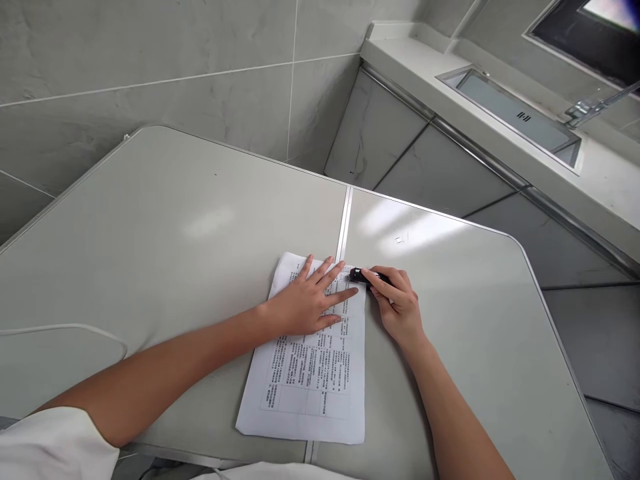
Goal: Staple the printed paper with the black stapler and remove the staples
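Note:
A printed sheet or stack of paper [330, 373] lies on the table, lines of text and table boxes on its face. My left hand [307, 301] rests flat on its upper part, fingers spread. At the paper's upper right corner, my right hand [400, 303] is closed round a small black stapler [359, 275]. The stapler's front end reaches over the paper's edge, close to the left fingertips. My fingers hide most of its body, and I cannot tell whether its jaws are pressed together.
The pale folding table [210, 173] has a metal seam [345, 223] down its middle, partly under the paper. Beyond its far right edge runs a white counter [417, 60] with a sink [515, 113] and a faucet [583, 112]. A tiled wall [150, 40] stands behind the table.

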Available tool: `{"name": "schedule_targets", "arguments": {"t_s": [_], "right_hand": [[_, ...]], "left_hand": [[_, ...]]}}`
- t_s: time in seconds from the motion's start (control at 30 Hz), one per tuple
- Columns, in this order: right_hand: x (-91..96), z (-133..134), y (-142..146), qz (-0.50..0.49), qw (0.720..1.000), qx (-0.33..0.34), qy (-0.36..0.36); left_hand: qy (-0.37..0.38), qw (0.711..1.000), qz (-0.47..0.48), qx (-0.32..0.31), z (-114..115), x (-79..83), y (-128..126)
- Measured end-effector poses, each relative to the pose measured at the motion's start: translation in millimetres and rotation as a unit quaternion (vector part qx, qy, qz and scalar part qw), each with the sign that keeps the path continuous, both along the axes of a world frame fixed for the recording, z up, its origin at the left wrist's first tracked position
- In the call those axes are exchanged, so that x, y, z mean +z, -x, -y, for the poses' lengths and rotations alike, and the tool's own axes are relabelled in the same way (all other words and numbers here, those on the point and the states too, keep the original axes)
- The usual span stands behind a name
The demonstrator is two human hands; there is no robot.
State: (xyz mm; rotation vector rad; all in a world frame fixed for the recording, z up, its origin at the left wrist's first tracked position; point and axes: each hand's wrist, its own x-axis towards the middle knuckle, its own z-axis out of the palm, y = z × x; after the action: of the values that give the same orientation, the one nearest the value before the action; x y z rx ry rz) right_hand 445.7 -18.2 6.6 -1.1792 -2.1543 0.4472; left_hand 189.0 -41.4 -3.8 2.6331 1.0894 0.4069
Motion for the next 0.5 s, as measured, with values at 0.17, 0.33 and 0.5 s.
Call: {"name": "schedule_targets", "arguments": {"t_s": [0.17, 0.33, 0.5], "right_hand": [[1.5, 0.8, 1.7, 0.009, 1.000, -0.002, -0.002], [4.5, 2.3, 3.9, 0.019, 1.000, -0.015, 0.013], [5.6, 4.4, 6.1, 0.066, 0.998, -0.021, 0.004]], "left_hand": [[-0.004, 1.000, 0.000, 0.004, 0.4, -1.6, -0.6], [-0.004, 1.000, 0.000, 0.005, 0.3, -2.9, -0.5], [0.001, 1.000, -0.003, 0.005, -0.2, -2.9, 0.0]]}}
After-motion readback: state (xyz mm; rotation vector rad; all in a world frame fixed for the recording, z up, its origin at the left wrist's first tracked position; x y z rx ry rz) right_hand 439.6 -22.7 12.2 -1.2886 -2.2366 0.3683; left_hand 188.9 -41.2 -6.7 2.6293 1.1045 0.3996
